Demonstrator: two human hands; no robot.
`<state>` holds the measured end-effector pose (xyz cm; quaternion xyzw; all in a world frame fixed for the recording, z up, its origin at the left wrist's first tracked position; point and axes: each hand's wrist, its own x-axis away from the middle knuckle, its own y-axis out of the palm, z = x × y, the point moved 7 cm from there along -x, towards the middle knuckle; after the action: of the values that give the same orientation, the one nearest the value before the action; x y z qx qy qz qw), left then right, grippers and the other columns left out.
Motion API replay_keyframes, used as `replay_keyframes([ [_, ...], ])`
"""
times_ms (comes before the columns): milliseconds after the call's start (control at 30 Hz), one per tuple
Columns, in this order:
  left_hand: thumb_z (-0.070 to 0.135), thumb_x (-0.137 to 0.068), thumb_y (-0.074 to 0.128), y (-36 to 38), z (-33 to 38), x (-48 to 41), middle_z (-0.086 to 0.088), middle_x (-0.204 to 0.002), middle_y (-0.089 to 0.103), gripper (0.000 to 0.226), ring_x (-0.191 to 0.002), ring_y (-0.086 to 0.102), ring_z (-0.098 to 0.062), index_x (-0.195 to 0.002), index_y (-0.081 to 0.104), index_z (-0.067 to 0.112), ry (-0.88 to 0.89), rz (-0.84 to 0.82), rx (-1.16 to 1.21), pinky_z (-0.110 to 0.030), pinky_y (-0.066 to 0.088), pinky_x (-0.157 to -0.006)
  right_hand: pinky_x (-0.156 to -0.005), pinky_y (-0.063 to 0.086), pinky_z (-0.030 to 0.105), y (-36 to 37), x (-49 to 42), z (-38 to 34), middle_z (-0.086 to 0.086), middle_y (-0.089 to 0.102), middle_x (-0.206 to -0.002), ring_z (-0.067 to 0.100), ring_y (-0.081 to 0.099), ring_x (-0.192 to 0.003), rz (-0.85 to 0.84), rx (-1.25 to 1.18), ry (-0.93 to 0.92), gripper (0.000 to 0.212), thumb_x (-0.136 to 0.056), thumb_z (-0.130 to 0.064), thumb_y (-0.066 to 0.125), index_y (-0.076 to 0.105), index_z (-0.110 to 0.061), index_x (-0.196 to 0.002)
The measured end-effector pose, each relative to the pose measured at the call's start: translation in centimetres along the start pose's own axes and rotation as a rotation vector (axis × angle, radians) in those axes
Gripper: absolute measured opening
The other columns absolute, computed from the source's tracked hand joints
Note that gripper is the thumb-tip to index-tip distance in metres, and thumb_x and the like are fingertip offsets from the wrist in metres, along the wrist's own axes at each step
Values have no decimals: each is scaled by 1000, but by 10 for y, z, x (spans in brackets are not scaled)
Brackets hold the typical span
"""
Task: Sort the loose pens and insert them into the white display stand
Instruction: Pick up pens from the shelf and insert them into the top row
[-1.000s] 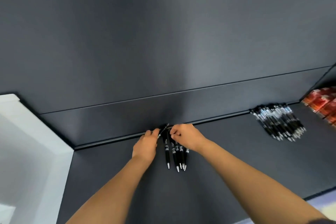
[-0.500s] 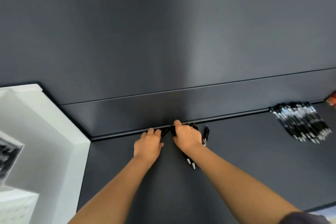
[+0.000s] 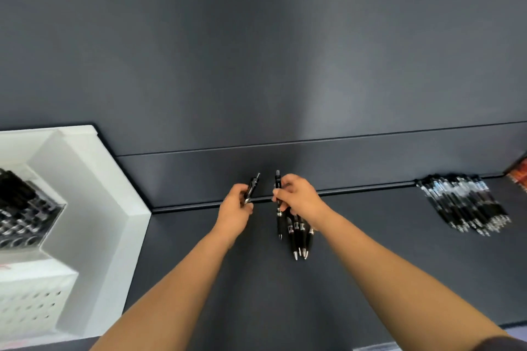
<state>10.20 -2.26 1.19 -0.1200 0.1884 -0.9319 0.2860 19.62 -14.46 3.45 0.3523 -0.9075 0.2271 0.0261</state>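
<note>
My left hand [image 3: 235,212] grips one black pen [image 3: 252,186] that points up and away, near the back wall of the dark shelf. Just to its right, my right hand [image 3: 296,198] is closed on a bunch of several black pens [image 3: 296,232], silver tips fanning toward me, one pen sticking up past the fingers. The white display stand [image 3: 94,199] fills the left edge; several black pens [image 3: 20,208] stand in its slots. A pile of loose black pens [image 3: 464,205] lies on the shelf at the far right.
The dark grey shelf surface [image 3: 370,265] runs back to a low ledge and a grey wall. A white perforated panel [image 3: 31,302] sits at the lower left. Something red [image 3: 520,177] shows at the right edge.
Both hands have lifted off the shelf. The left hand now holds a single pen, and the right hand has gathered the bunch and raised it. The view has shifted left, showing more of the stand.
</note>
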Motion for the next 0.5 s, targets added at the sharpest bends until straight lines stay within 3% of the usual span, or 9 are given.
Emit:
replay_keyframes([
  [100,5,-96,44,-11,18,14,-5,-88,57,18,-70,50,-9,-113,48,12,6,66,218,-9,41,-56,-45,38,21,4,8,-22,11,67,-89,13,56,-56,-54,-102,-60,23,-95,-15,54,50,-18,-117],
  [200,14,-100,38,-29,27,29,0,-74,53,16,-60,47,-8,-108,52,17,45,173,207,-7,37,-47,-47,43,22,15,13,-42,8,68,-85,13,56,-54,-107,-145,-82,18,-97,-24,49,53,-18,-114],
  [300,14,-99,38,-53,34,47,-1,-75,52,19,-59,48,-11,-106,56,16,85,251,137,-17,40,-53,-46,43,23,35,20,-63,6,69,-82,13,57,-52,-170,-150,-120,17,-97,-30,48,56,-18,-104],
  [367,14,-98,40,-73,39,61,-7,-90,54,20,-68,54,-12,-109,57,13,107,314,89,-22,47,-59,-47,42,22,53,27,-80,3,68,-83,12,58,-53,-223,-133,-170,15,-97,-31,48,56,-19,-94],
  [433,13,-97,44,-101,44,76,-14,-102,56,21,-81,58,-20,-112,57,8,141,402,45,-32,54,-71,-48,43,23,72,35,-102,2,64,-87,12,59,-56,-262,-124,-229,14,-96,-29,51,56,-20,-88],
  [500,9,-95,47,-129,50,92,-13,-100,60,21,-86,59,-26,-113,58,7,174,488,1,-43,52,-82,-47,43,23,91,43,-124,3,64,-88,13,59,-57,-306,-147,-285,10,-96,-25,52,57,-18,-92],
])
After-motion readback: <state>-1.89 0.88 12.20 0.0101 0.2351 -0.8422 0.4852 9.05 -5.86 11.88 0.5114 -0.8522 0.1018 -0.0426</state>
